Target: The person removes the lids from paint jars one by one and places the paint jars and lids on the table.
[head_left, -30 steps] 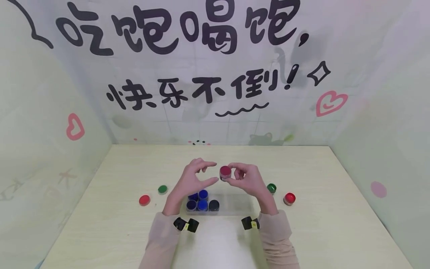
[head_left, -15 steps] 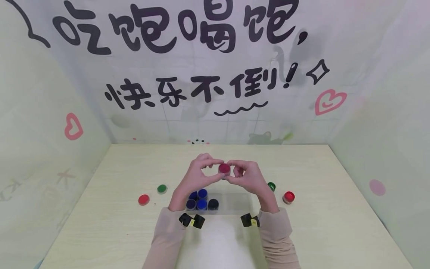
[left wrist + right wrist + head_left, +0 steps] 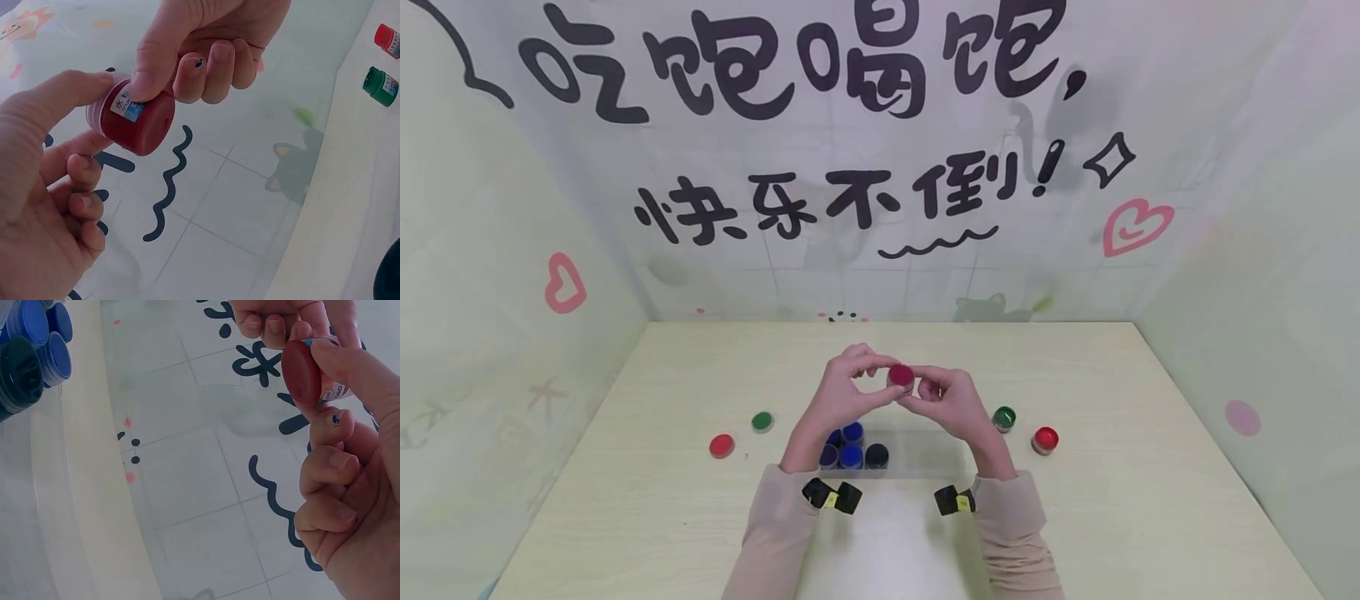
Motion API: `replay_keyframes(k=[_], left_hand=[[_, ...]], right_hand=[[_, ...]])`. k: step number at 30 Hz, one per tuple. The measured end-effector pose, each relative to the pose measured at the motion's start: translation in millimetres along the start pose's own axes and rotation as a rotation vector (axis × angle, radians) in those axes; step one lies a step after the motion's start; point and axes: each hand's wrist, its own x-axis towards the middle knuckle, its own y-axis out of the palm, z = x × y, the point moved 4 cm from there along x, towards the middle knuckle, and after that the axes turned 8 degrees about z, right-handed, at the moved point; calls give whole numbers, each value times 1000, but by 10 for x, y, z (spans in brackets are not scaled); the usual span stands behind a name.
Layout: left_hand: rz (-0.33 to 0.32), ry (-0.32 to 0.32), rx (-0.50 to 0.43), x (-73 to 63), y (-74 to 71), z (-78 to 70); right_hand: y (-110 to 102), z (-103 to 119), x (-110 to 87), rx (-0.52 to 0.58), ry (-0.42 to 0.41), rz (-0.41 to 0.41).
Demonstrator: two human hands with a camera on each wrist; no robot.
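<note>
A small dark red paint jar (image 3: pixel 901 379) is held above the table between both hands. My left hand (image 3: pixel 841 392) pinches its clear ridged lid (image 3: pixel 97 119) between thumb and index finger. From the other side, my right hand (image 3: pixel 953 402) grips the jar's body, its thumb over the printed label (image 3: pixel 127 106). The jar lies tilted in the left wrist view, its base facing away from the left hand. On both hands the other fingers are curled beside the jar. A blue smudge marks one right fingertip (image 3: pixel 336 420).
Below the hands, a clear tray (image 3: pixel 928 454) holds several blue jars (image 3: pixel 852 456) and a dark one (image 3: pixel 877 456). Uncovered green (image 3: pixel 1003 419) and red (image 3: pixel 1045 440) jars stand at right. A green lid (image 3: pixel 762 422) and red lid (image 3: pixel 722 446) lie at left.
The left hand has moved right and up from beside the jar and now pinches its lid. The right hand has kept its grip, shifting only slightly.
</note>
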Motion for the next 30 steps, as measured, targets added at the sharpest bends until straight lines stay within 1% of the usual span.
replay_keyframes(k=[3, 5, 7, 9, 10, 11, 13, 16, 17, 19, 22, 24, 26, 30], left_hand=[[-39, -18, 38, -13, 15, 8], [-47, -32, 58, -22, 23, 2], [-25, -30, 53, -28, 28, -4], [11, -20, 31, -30, 23, -11], [28, -14, 20, -29, 20, -12], [36, -13, 12, -29, 18, -9], [30, -13, 15, -28, 13, -7], [-7, -40, 63, -32, 14, -6], [-18, -49, 78, -35, 14, -6], [-11, -55, 90, -41, 11, -8], [23, -23, 69, -44, -3, -15], [31, -5, 50, -43, -11, -15], [19, -4, 48, -40, -15, -12], [-14, -43, 90, -45, -3, 1]], right_hand=[[14, 23, 0, -26, -4, -40], [20, 44, 1, -43, -2, -59], [22, 64, 1, -56, 4, -70], [23, 63, -1, -58, 15, -70], [25, 8, -2, -57, 14, -71], [27, 5, -5, -54, 21, -71], [33, -8, -12, -48, 29, -74], [52, -18, -17, -46, 29, -77], [56, 29, -20, -50, 33, -76], [65, 23, -22, -54, 30, -75], [65, 29, -24, -58, 18, -75], [64, 37, -24, -54, 8, -77], [63, 40, -20, -51, 0, -73], [67, 31, -14, -53, 5, -69]])
